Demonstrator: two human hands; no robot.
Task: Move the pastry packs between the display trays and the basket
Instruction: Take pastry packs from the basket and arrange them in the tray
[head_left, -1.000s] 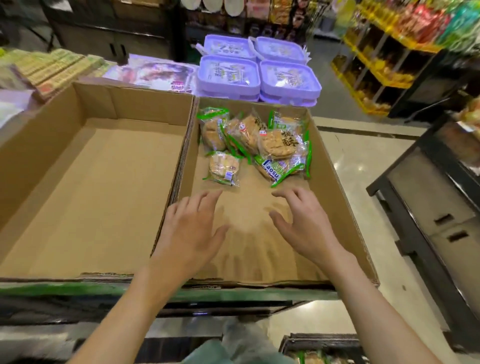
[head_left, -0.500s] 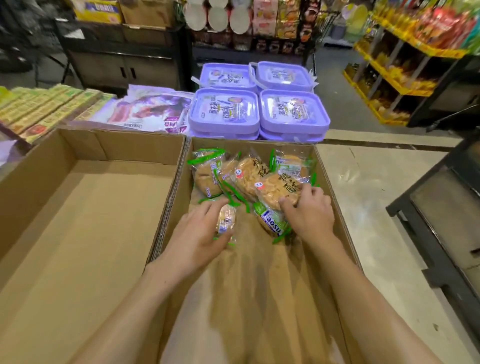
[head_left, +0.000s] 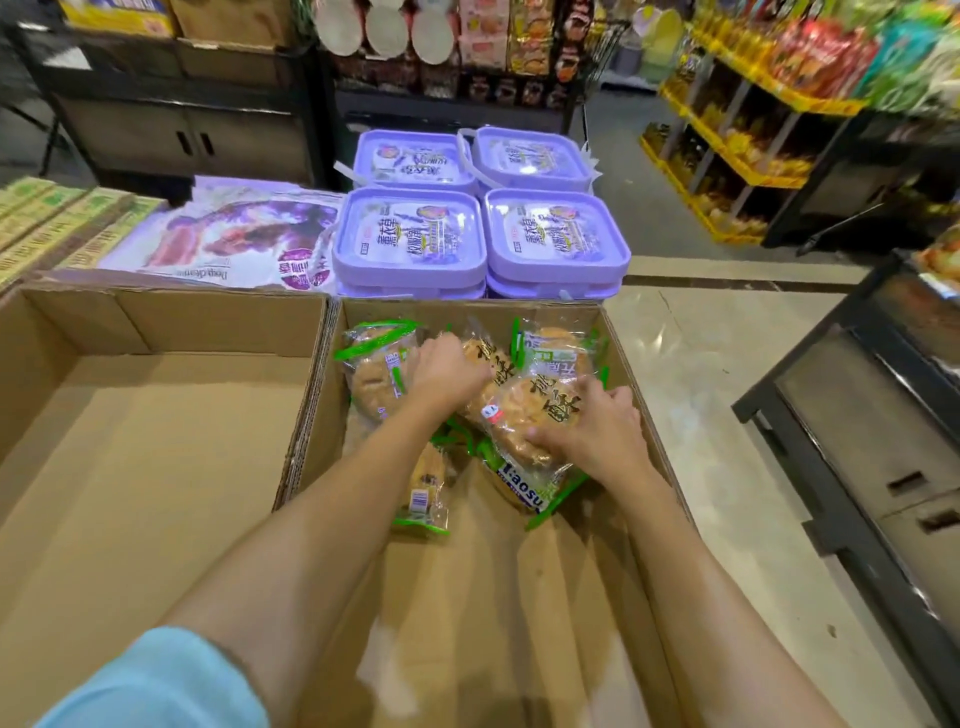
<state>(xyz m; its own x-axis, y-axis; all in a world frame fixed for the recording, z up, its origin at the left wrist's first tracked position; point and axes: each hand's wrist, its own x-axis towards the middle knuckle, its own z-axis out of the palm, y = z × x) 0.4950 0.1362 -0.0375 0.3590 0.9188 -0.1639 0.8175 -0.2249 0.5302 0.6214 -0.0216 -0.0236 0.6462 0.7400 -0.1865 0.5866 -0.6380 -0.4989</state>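
Cardboard display tray (head_left: 644, 441): the front pastry pack (head_left: 530, 421) is gripped by the right hand (head_left: 597, 434) from four o'clock; the left hand (head_left: 449, 371) lies at ten o'clock, its grip hidden.

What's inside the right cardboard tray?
A pile of pastry packs at the far end, one pack nearer. Both hands, left hand and right hand, cover part of the pile.

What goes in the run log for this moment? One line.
left hand: on pastry packs | right hand: gripping top pack | right tray
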